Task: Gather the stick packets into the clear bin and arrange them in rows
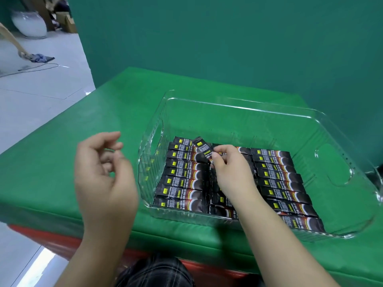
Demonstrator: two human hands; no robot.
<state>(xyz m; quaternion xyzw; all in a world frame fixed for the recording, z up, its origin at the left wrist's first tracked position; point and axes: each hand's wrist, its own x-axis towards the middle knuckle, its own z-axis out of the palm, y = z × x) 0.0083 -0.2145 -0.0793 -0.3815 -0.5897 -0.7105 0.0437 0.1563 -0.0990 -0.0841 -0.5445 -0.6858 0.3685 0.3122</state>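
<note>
A clear bin (244,104) stands on the green table. Inside it lie several black stick packets in three rows: a left row (182,175), a middle row mostly hidden under my right arm, and a right row (279,179). My right hand (230,168) is inside the bin over the middle row, pinching one stick packet (204,148) that tilts up at the far end. My left hand (103,168) hovers left of the bin, outside it, fingers loosely curled and holding nothing.
The green padded table (83,154) ends at a red edge (51,241) near me. A green wall stands behind. At the far left, the floor holds a white vase (29,23), a cable and a cloth.
</note>
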